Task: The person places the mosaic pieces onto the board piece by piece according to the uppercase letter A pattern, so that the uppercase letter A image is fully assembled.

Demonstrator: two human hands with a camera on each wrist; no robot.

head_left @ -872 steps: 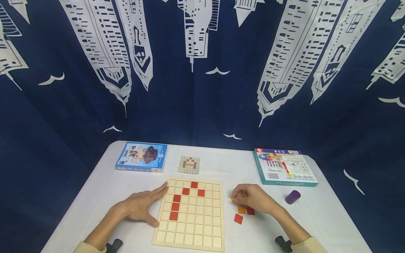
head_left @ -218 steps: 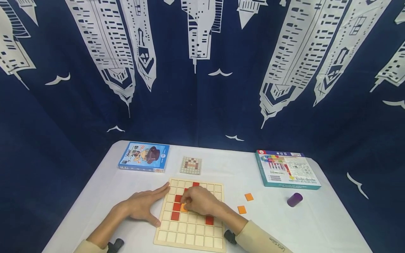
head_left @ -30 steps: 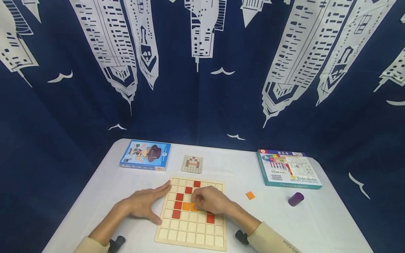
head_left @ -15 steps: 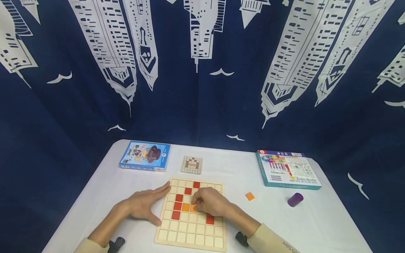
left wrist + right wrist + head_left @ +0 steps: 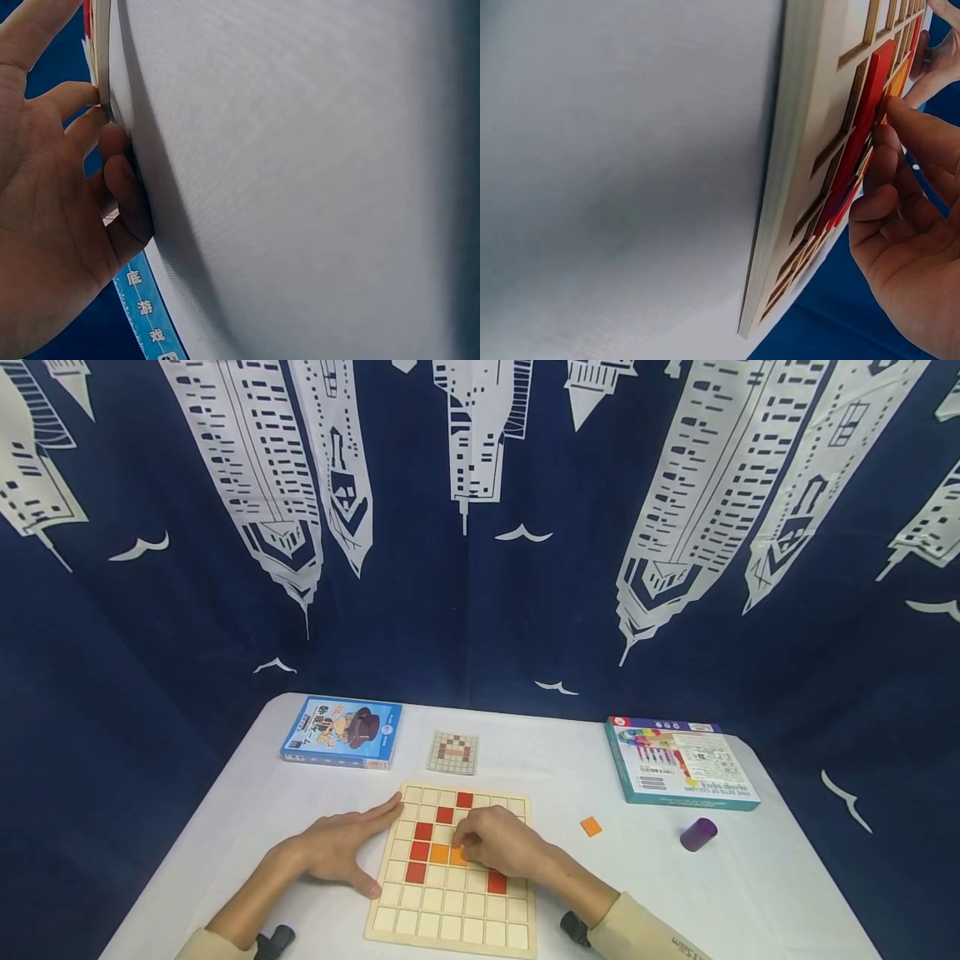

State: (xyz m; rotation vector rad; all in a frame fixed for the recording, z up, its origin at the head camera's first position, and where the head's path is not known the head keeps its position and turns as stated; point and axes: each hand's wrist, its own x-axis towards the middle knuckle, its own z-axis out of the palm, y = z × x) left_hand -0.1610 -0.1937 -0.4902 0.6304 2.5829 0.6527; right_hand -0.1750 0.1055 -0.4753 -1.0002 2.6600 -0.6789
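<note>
A pale wooden grid board [image 5: 450, 927] lies on the table. Red tiles [image 5: 419, 852] sit in several of its cells, and one orange tile [image 5: 439, 854] lies right of them. My right hand [image 5: 498, 842] bends over the middle of the board, its curled fingers at a second orange tile [image 5: 458, 857] in the adjoining cell; it hides part of that tile and some cells. In the right wrist view, thumb and fingertips meet close at the tile. Fingers spread, my left hand [image 5: 333, 846] touches the board's left edge; in the left wrist view its fingers [image 5: 75, 97] reach that edge.
One loose orange tile [image 5: 591, 827] lies right of the board. Behind the board is a small pattern card [image 5: 452, 753]. A blue box [image 5: 341, 732] stands at the back left, a teal-edged box [image 5: 682, 764] at the back right. A purple cylinder [image 5: 698, 834] lies near it.
Since 29.1 s ago, tiles right of the board have moved onto it, leaving one orange tile there. Since 7.3 s ago, my right hand has shifted one cell right. The last second shows hardly any motion.
</note>
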